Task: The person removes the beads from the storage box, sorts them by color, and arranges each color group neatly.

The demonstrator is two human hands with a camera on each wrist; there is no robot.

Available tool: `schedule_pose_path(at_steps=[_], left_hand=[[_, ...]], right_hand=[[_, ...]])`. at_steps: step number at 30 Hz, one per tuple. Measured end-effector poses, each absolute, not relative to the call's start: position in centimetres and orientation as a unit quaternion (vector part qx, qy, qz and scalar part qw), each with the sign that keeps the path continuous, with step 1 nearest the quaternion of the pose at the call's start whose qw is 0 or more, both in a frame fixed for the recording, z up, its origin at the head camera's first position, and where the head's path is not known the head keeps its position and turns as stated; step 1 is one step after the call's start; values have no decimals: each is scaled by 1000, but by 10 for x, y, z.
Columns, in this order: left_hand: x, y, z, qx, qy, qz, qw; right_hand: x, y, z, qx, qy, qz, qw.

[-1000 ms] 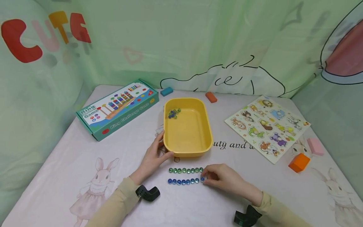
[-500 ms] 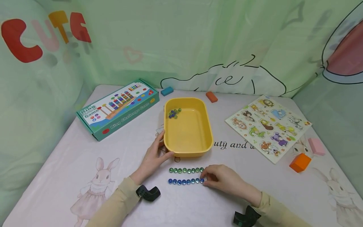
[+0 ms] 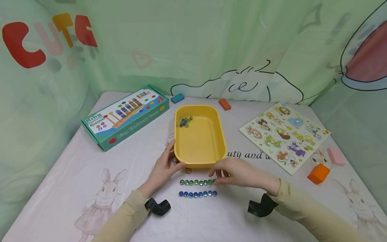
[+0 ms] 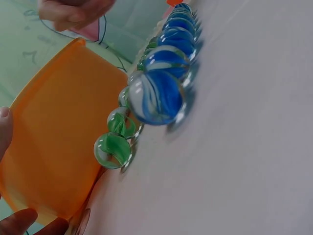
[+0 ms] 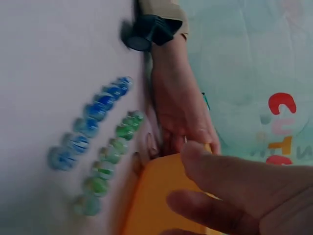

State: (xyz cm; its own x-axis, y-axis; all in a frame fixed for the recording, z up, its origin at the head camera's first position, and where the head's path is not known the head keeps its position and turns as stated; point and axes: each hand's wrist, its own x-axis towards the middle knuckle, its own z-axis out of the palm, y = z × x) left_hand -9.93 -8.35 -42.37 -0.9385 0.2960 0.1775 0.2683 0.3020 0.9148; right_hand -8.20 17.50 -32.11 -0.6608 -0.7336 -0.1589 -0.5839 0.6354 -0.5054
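Note:
My left hand (image 3: 161, 169) holds the near left corner of a yellow plastic basin (image 3: 201, 144), thumb along its front and fingers at its left side. In front of the basin lie a row of green glass marbles (image 3: 196, 182) and, nearer me, a row of blue glass marbles (image 3: 195, 194). Over the right end of the green row, by the basin's front rim, hovers my right hand (image 3: 237, 171), its fingers loosely bent. No marble shows between its fingers in the right wrist view. More marbles (image 3: 185, 121), blue and green, sit in the basin's far left corner.
A green Ring Challenge Game box (image 3: 125, 116) lies at the back left, and an animal puzzle board (image 3: 285, 136) at the right. Around them are a blue block (image 3: 177, 98), a red-orange block (image 3: 224, 104), an orange block (image 3: 318, 173) and a pink block (image 3: 336, 156).
My right hand has let go of the blue marble at the right end of its row and moved up toward the basin. The left hand keeps its place.

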Motion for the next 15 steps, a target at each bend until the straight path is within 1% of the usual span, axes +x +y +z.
schedule_pose_path(at_steps=[6, 9, 15], left_hand=[[-101, -84, -425, 171, 806, 567, 10], [-101, -84, -426, 170, 806, 567, 12], [-102, -84, -427, 171, 807, 565, 19]], right_hand=[[-108, 160, -303, -407, 860, -213, 221], [-122, 154, -299, -403, 856, -218, 239], [-147, 141, -302, -383, 865, -210, 248]])
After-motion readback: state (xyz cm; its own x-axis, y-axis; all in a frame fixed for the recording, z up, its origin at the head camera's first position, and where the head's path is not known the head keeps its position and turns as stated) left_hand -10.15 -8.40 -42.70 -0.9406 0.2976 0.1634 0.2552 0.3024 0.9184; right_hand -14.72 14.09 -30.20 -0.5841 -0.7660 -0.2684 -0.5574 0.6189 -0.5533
